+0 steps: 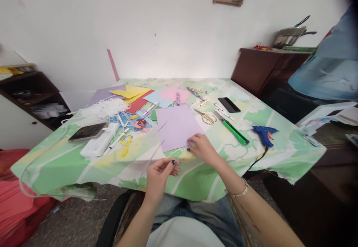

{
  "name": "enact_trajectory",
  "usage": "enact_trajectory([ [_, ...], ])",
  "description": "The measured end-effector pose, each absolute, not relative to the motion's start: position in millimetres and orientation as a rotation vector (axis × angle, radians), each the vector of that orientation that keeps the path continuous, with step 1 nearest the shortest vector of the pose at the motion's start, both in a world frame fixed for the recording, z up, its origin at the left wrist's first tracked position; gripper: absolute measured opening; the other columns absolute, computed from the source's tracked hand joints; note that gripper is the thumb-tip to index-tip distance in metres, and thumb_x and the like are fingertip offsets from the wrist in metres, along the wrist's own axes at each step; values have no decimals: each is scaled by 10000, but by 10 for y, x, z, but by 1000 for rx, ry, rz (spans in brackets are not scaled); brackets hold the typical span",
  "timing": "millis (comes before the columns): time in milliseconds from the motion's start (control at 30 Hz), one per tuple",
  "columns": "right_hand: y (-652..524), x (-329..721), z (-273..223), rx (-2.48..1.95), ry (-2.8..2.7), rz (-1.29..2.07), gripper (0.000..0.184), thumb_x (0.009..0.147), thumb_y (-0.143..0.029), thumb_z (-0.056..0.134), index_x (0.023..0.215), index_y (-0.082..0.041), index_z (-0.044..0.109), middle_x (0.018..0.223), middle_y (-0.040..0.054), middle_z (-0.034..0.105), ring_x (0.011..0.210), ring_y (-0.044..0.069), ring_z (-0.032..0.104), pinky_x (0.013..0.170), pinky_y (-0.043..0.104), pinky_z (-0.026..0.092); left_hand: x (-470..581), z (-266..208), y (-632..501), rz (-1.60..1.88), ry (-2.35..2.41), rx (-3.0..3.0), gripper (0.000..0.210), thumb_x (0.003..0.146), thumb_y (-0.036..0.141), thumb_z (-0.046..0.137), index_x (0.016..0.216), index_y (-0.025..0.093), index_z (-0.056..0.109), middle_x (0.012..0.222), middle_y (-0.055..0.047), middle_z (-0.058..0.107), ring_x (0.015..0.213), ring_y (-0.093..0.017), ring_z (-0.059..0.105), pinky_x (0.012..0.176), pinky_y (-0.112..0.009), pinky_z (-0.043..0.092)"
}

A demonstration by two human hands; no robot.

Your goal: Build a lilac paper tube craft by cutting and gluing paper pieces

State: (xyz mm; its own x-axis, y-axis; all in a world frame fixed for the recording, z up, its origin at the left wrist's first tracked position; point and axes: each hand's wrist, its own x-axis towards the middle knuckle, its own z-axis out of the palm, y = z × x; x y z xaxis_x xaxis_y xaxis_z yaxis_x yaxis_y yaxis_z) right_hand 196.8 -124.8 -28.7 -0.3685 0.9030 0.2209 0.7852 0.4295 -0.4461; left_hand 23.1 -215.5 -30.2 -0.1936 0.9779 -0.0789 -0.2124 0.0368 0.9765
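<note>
A sheet of light purple paper (179, 126) lies in front of me, with thin purple paper strips (152, 155) at its left side. My left hand (160, 172) is just off the sheet's near edge, thumb and fingertips pinched together; a tiny purplish bit may be between them, too small to name. At the sheet's lower right corner, my right hand (203, 148) has its fingers curled together, and what they hold, if anything, is hidden. Gold-handled scissors (207, 117) and a green utility knife (232, 129) lie to the right of the paper.
On the right are a blue glue gun (263, 135) with its cord and a black phone (229, 104). To the left are a white power strip (99, 141), another phone (88, 131), bundled white cord (104, 108) and coloured papers (137, 100). Several markers (223, 111) lie about.
</note>
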Motion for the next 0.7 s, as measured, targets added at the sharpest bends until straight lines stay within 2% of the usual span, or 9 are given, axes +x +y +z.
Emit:
enact_trajectory([
  [133, -1011, 1975, -180, -1355, -2424, 538, 258, 688, -95, 648, 935, -168, 635, 837, 34, 579, 739, 133, 527, 697, 232, 381, 194, -361, -2121, 1353, 1187, 928, 200, 676, 300, 691, 754, 115, 684, 702, -73, 711, 546, -148, 641, 500, -233, 519],
  [267, -853, 1978, -94, -1255, -2572, 667, 121, 625, -89, 688, 701, -158, 625, 719, 5, 556, 670, 121, 489, 625, 211, 347, 168, -395, -2109, 1346, 1173, 927, 187, 680, 285, 687, 756, 114, 687, 712, -75, 716, 548, -139, 642, 498, -216, 515],
  [333, -821, 1975, -67, -1207, -2611, 718, 121, 604, -80, 694, 634, -152, 601, 695, 3, 551, 653, 119, 482, 611, 211, 345, 163, -399, -2109, 1366, 1177, 910, 172, 676, 271, 687, 748, 115, 686, 705, -72, 716, 535, -131, 635, 489, -206, 507],
  [533, -834, 2012, -50, -1112, -2574, 806, 122, 612, -77, 674, 641, -152, 581, 663, -12, 558, 614, 109, 492, 578, 208, 364, 135, -411, -2078, 1357, 1191, 913, 178, 684, 270, 685, 761, 110, 685, 704, -74, 715, 544, -130, 636, 496, -203, 503],
  [700, -906, 2126, -99, -1141, -2387, 769, 107, 721, -69, 546, 762, -157, 589, 723, -5, 608, 671, 117, 559, 626, 223, 433, 131, -412, -2043, 1320, 1188, 943, 175, 706, 276, 671, 765, 112, 685, 736, -77, 718, 561, -131, 638, 511, -207, 503],
])
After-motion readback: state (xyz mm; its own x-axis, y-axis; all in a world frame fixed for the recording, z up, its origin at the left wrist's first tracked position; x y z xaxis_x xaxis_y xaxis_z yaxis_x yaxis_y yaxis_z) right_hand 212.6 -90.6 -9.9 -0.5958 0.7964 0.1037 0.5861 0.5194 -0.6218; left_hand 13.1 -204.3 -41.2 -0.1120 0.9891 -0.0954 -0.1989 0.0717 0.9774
